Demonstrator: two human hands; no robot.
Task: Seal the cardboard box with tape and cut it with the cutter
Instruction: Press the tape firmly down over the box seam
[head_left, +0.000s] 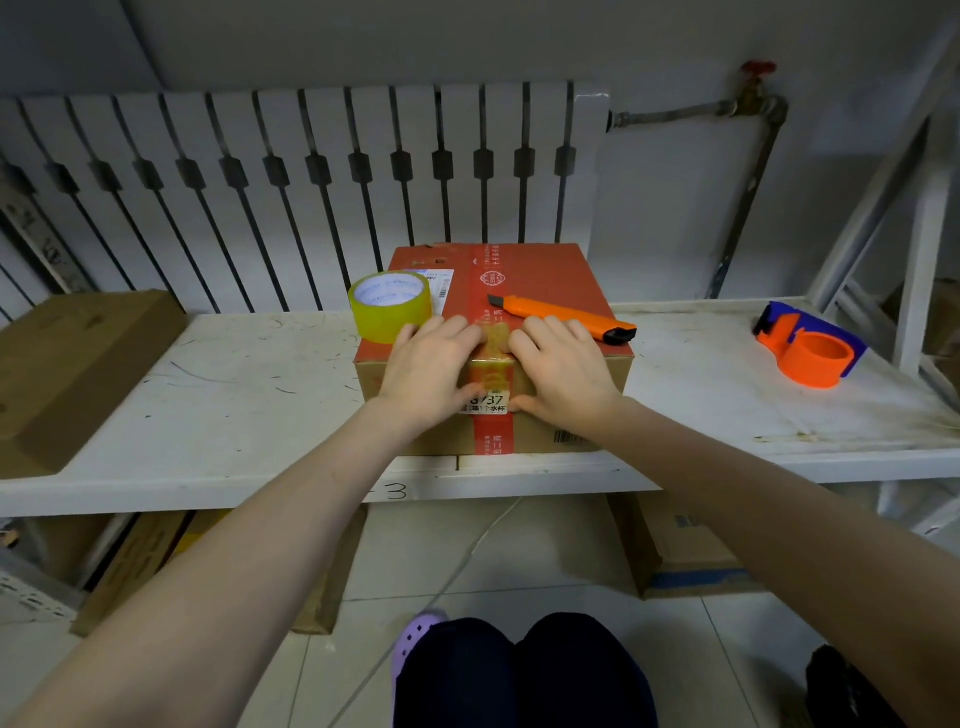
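While both hands press flat on the near top edge of the cardboard box (540, 270), the box sits at the centre of the frame on a white shelf (208, 395), close to the shelf's front edge. The left hand (426, 371) lies palm-down on the left side of the box's centre seam, fingers spread over the top and thumb on the front face. The right hand (563, 371) mirrors it on the right side of the seam, fingers extended, thumb on the front face. Neither hand grips anything; both are open and pressing, with a narrow gap between them. In that gap a strip of yellowish tape (496, 358) runs over the top edge and down the front face, covering part of the red printed band along the seam. A white label (488, 402) with printed digits sits on the front face between the thumbs. The tape roll (390, 306) lies flat on the box's near left corner, just beside the left hand's fingertips. The orange cutter (563, 317) lies on the box top, right of the seam, just beyond the right hand's fingers, blade tip pointing toward the upper left. An orange and blue tape dispenser (810, 345) rests on the shelf at the right of the frame, well apart from the box. A second brown carton (78, 364) occupies the shelf at the left of the frame.
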